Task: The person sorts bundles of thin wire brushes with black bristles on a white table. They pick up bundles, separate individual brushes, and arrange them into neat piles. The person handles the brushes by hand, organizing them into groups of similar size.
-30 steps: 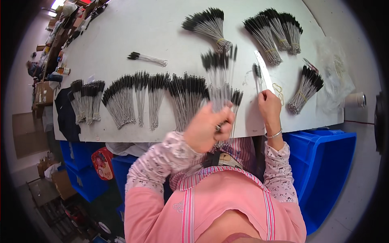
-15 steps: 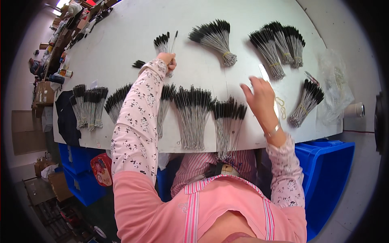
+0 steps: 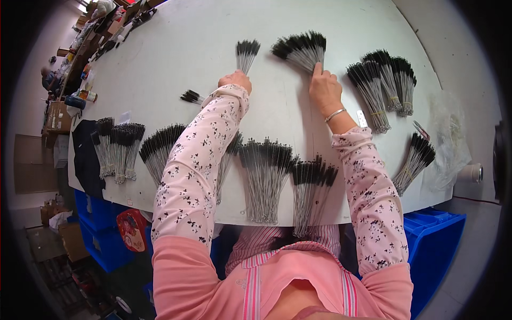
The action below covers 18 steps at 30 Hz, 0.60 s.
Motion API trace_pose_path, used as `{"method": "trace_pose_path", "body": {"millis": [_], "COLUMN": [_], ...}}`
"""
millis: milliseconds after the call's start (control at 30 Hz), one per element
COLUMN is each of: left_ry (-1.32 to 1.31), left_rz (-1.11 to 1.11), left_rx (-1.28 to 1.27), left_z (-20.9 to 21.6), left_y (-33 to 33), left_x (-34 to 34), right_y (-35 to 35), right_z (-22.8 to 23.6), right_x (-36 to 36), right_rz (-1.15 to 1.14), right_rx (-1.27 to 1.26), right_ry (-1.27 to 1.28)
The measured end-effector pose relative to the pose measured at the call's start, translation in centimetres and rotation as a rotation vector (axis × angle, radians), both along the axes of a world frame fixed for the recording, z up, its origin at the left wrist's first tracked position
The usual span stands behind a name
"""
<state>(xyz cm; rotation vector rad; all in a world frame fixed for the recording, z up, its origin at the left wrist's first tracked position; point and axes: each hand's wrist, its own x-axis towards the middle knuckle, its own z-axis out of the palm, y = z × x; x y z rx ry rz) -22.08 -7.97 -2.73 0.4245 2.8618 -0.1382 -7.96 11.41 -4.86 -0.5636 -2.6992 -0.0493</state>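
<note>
My left hand (image 3: 235, 80) is closed round the wire handles of a small bunch of thin brushes (image 3: 247, 50), black bristle tips pointing away from me. To its right, my right hand (image 3: 325, 90) is closed over the handle end of a larger fanned bundle of the same brushes (image 3: 301, 48), its index finger lying along the wires. My palm hides that bundle's lower end. Below my left hand, partly covered by the sleeve, lies a little group of brushes (image 3: 191, 96).
Along the near table edge lie several brush piles (image 3: 261, 181). Rubber-banded bundles (image 3: 373, 90) sit at the right, beside tweezers (image 3: 421, 130) and a clear plastic bag (image 3: 449, 144). Dark cloth (image 3: 87, 160) covers the left corner. A blue crate (image 3: 434, 234) stands below the table at right.
My left hand has moved right with its bunch, and the separate single brush no longer shows. My right hand has moved from bare table up onto the large bundle, which now lies without its visible band.
</note>
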Motion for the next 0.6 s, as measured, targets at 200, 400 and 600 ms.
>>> {"method": "trace_pose_path", "body": {"millis": [200, 400, 600], "left_ry": [0.014, -0.143, -1.13], "left_rz": [-0.027, -0.201, -0.105], "left_rx": [-0.026, 0.446, 0.703], "left_z": [2.6, 12.4, 12.0], "left_y": [1.8, -3.4, -11.2], "left_x": [0.6, 8.6, 28.6], "right_y": [2.7, -2.7, -9.3], "right_z": [-0.1, 7.5, 6.5], "right_x": [0.1, 9.7, 26.6], "right_rz": [-0.017, 0.168, -0.202], "right_rx": [-0.051, -0.499, -1.227], "right_ry": [-0.037, 0.335, 0.332]}}
